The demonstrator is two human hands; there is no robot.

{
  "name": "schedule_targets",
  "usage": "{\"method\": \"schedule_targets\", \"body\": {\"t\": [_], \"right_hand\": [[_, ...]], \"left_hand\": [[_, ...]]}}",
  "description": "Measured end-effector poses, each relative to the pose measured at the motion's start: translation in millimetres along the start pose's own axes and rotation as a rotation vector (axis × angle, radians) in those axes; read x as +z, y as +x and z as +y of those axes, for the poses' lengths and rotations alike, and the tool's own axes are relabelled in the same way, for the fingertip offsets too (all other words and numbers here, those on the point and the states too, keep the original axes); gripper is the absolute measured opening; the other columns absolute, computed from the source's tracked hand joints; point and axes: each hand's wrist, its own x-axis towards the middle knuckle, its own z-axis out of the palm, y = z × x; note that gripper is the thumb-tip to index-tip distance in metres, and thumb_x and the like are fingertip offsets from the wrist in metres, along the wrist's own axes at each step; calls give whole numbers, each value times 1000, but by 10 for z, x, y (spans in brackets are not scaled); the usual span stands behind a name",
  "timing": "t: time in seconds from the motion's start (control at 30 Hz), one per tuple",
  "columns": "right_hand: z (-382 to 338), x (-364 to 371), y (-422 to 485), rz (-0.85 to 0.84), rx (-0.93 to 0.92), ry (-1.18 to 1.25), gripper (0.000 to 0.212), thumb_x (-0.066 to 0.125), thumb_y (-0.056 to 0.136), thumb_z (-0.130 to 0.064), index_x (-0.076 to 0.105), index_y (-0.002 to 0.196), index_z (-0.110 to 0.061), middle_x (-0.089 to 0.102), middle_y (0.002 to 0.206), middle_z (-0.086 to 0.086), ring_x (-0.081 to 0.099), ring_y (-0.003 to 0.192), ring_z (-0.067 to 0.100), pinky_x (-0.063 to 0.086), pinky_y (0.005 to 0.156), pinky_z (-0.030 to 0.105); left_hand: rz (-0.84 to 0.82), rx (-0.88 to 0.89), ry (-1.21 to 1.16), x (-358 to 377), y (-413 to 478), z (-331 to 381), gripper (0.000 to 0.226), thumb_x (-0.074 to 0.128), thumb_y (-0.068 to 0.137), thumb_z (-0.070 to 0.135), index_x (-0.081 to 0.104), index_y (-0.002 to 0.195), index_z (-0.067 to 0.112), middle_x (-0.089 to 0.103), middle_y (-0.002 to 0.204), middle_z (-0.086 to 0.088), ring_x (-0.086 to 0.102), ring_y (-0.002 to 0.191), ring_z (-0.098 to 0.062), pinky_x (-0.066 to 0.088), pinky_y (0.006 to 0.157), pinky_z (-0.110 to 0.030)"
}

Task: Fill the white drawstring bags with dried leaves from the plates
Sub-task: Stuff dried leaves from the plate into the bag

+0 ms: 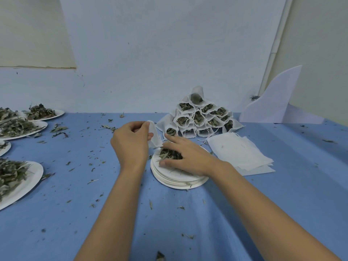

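White drawstring bag (154, 136), empty and limp, hangs from the left hand (131, 142), whose grip pinches the top edge between thumb and curled fingers just above the far left rim of a stack of paper plates (178, 183). A small heap of dried leaves (168, 154) lies on the top plate of that stack, near the middle of the blue worktop (94, 213). The right hand (188, 157) lies palm down over the heap, forefinger stretched toward the bag and thumb resting on the plate; its back hides the other fingertips, so I cannot tell whether its grip has closed on any leaves. Behind the stack, against the wall, filled bags (199, 117) are piled into a pyramid with their leafy mouths facing forward. Just right of the plates lies a flat pile of empty bags (239, 153). Along the left edge stand more plates of leaves (24, 178), and leaf crumbs are scattered across the cloth.
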Motion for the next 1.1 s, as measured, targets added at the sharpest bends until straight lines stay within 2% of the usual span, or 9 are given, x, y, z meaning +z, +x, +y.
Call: {"method": "schedule_targets", "body": {"t": [0.1, 0.2, 0.37, 0.47, 0.57, 0.67, 0.83, 0.97, 1.1], "right_hand": [[4, 8, 6, -38, -13, 72, 53, 55, 89, -53, 47, 136, -30, 29, 154, -8, 27, 138, 10, 25, 109, 28], [21, 40, 14, -6, -28, 63, 40, 57, 90, -46, 56, 121, -21, 50, 125, -3, 44, 114, 17, 37, 96, 31], [12, 86, 84, 24, 9, -13, 25, 48, 95, -45, 49, 93, -20, 41, 95, -8, 36, 91, 14, 36, 82, 33], [2, 100, 148, 26, 17, -20, 27, 42, 100, -38, 44, 83, -17, 40, 83, -3, 41, 82, 18, 37, 73, 35], [17, 135, 198, 60, 63, -84, 31, 35, 103, -33, 39, 78, -15, 37, 71, -4, 41, 71, 21, 28, 63, 33], [33, 165, 208, 80, 105, -111, 33, 32, 103, -33, 39, 78, -13, 40, 69, -1, 43, 69, 24, 30, 62, 34], [3, 140, 177, 112, 51, -127, 28, 30, 103, -34, 37, 83, -15, 42, 76, -1, 39, 73, 21, 26, 64, 33], [-3, 145, 130, 156, 96, -182, 29, 26, 101, -42, 43, 105, -19, 54, 102, -1, 40, 92, 20, 30, 87, 40], [-37, 81, 129, 182, 232, -2, 38, 27, 97, -50, 45, 114, -22, 54, 110, -4, 43, 109, 17, 18, 100, 39]], "left_hand": [[8, -8, -3, 7, 11, -18, 10, 62, 87, 19, 69, 79, 20, 68, 66, 7, 63, 54, 6, 42, 54, -2], [11, -13, -1, 13, 17, -33, 10, 62, 87, 19, 69, 80, 19, 67, 64, 7, 62, 53, 7, 41, 53, -2], [6, -18, 14, 26, 25, -48, 9, 62, 88, 18, 70, 84, 16, 68, 69, 5, 60, 51, 9, 42, 52, -2], [3, -18, 18, 33, 19, -58, 10, 62, 89, 19, 69, 83, 15, 68, 69, 5, 59, 51, 10, 41, 51, -2], [4, -22, 19, 32, 14, -66, 9, 62, 89, 18, 69, 83, 15, 68, 68, 4, 60, 50, 9, 44, 55, -5], [0, -32, 17, 33, 9, -81, 11, 62, 89, 18, 68, 80, 17, 68, 67, 5, 61, 52, 5, 49, 64, -15], [0, -43, 22, 53, -8, -90, 11, 62, 89, 17, 69, 80, 16, 68, 66, 4, 63, 56, 0, 51, 68, -21], [-1, -47, 24, 57, -13, -83, 13, 61, 88, 17, 66, 76, 20, 68, 67, 5, 63, 56, 2, 50, 66, -19], [6, -52, 16, 48, -9, -89, 14, 61, 88, 17, 65, 76, 20, 68, 69, 4, 63, 56, 5, 49, 63, -15]]}}
